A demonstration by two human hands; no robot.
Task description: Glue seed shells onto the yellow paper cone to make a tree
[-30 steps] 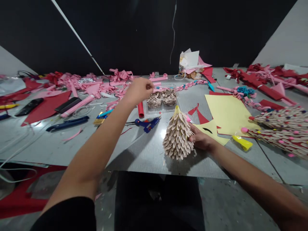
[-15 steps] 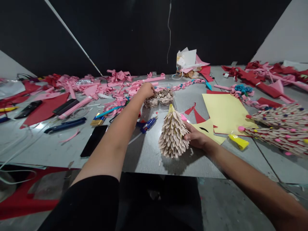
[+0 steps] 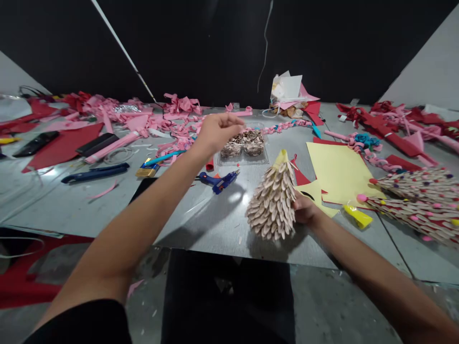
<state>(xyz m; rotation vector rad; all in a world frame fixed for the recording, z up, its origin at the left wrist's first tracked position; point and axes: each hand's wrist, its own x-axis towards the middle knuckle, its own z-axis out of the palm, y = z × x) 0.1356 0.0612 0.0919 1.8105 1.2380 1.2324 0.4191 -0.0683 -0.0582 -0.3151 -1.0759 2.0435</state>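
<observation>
My right hand (image 3: 304, 208) grips the right side of a cone-shaped tree (image 3: 274, 200) covered in pale shell-like pieces, with a yellow tip, tilted a little. My left hand (image 3: 221, 131) hangs above a clear plastic tray (image 3: 266, 160) with brown and cream pieces in its compartments. Its fingers are bent, thumb and fingertips near each other; anything between them is too small to make out. Between my arms a blue glue gun (image 3: 221, 183) lies on the table, nozzle toward the tree.
Yellow sheets (image 3: 340, 172) and a yellow packet (image 3: 357, 216) lie right of the tree, near two decorated cones (image 3: 419, 210). Left are a blue cutter (image 3: 95, 173), a partly covered dark phone (image 3: 141, 187) and a red sheet (image 3: 64, 145). Pink scraps (image 3: 182, 104) line the back.
My left hand has risen from the tray, leaving its pieces more visible. The tree in my right hand is lifted and turned slightly. The whole view has shifted.
</observation>
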